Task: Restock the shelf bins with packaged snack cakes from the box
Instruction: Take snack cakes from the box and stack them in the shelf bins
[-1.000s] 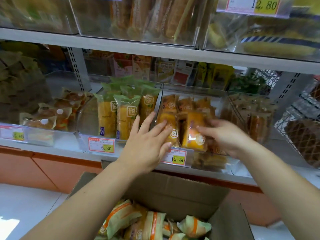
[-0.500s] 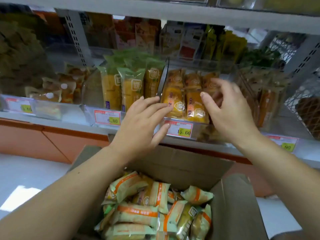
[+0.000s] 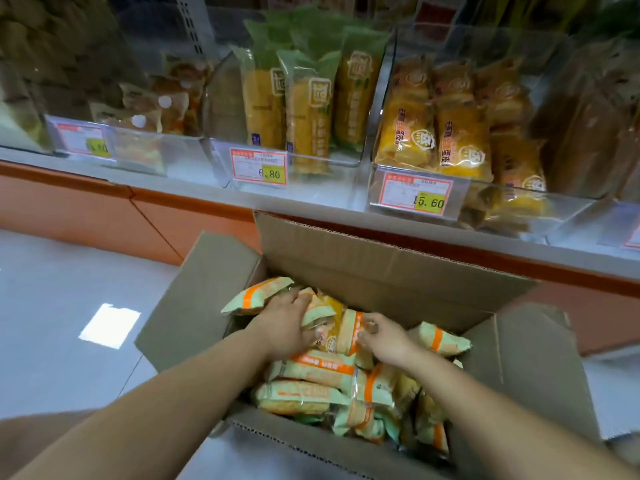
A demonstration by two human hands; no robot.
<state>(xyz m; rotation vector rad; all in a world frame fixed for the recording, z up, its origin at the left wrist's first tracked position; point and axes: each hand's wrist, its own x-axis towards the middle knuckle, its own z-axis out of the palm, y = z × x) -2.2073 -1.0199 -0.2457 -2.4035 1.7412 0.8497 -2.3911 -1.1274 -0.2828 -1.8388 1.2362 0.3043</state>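
An open cardboard box [image 3: 381, 268] stands on the floor below the shelf, holding several snack cake packets [image 3: 311, 370] in pale green wrappers with orange stripes. My left hand [image 3: 282, 325] reaches into the box's far left part, its fingers and thumb curled round a yellowish packet [image 3: 327, 311]. Just to the right, my right hand [image 3: 386, 339] pinches an orange-striped packet [image 3: 348, 329] between thumb and forefinger. Above, a clear shelf bin [image 3: 485, 194] holds orange cake packets [image 3: 460, 140].
Left of it, a second clear bin [image 3: 216, 161] holds upright green-and-yellow packets [image 3: 308, 112], and a third bin [image 3: 114, 147] has small brown cakes. Price tags 6.80 [image 3: 259, 167] and 15.60 [image 3: 415, 192] hang on the bin fronts. White floor [image 3: 69, 306] lies left of the box.
Both hands have left the orange-packet bin on the shelf and dropped into the box, taking hold of packets. The view has tilted down toward the box.
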